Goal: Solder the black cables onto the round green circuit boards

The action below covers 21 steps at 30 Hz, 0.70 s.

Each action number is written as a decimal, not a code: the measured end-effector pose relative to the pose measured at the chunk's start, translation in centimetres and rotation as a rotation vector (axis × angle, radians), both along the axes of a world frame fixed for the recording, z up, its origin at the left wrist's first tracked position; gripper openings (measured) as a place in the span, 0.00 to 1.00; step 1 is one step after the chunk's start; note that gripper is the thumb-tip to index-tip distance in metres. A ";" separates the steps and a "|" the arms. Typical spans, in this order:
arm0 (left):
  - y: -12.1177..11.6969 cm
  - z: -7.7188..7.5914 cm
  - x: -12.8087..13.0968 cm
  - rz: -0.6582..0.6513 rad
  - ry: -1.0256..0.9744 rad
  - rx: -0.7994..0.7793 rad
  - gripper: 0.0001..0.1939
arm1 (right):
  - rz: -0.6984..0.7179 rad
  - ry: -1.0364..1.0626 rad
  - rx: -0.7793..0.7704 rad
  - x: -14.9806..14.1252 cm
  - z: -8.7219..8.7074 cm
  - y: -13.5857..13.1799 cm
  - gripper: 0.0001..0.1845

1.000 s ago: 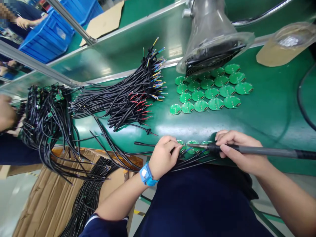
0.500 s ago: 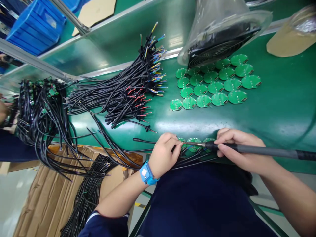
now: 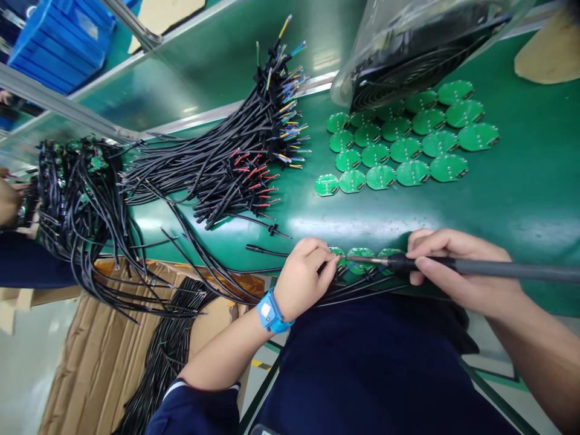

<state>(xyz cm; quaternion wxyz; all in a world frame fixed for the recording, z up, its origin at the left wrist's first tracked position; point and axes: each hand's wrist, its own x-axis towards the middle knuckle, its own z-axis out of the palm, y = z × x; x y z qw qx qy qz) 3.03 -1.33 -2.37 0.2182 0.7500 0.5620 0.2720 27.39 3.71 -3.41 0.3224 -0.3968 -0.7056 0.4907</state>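
My right hand grips a black soldering iron like a pen, its metal tip pointing left onto small round green circuit boards at the table's near edge. My left hand, with a blue wrist strap, has its fingers pinched at those boards, on thin black wires that run under both hands. What exactly the fingertips pinch is hidden.
Several round green boards lie in rows on the green mat beneath a clear fume hood. Bundles of black cables spread left; more hang over a cardboard box. Another person's hand shows at far left.
The view has tilted down and shifted slightly. Both hands stay at the boards; the iron tip has held near the same spot by my left fingertips.
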 end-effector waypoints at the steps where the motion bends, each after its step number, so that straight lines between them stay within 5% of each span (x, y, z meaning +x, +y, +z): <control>1: 0.0 0.0 0.0 -0.001 -0.001 -0.001 0.04 | -0.037 0.024 -0.005 0.0 0.0 0.0 0.02; 14: 0.0 0.2 -0.1 0.000 0.009 -0.009 0.04 | 0.008 -0.108 -0.004 -0.2 0.1 0.1 0.06; 21: 0.1 0.6 0.6 0.140 -0.068 -0.083 0.02 | 0.020 -0.133 0.000 -0.3 0.1 0.2 0.07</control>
